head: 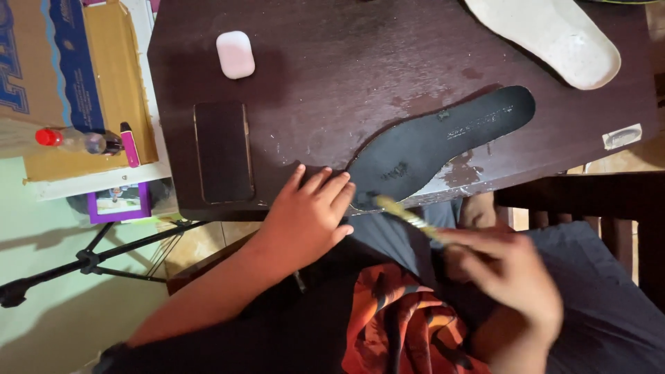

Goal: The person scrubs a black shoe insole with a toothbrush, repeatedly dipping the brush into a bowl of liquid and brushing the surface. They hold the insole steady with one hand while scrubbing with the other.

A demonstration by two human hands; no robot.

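Left hand point(308, 215) pins black insole point(436, 142); blurred right hand point(509, 273) apparently holds brush point(409, 217).

A dark wooden counter point(360, 62), its surface scuffed and flecked with pale stains, fills the upper frame. To its left, a pale green floor point(83, 312) carries a black tripod point(90, 262) and a flattened cardboard box point(76, 76). A dark wooden chair point(596, 201) stands at right.
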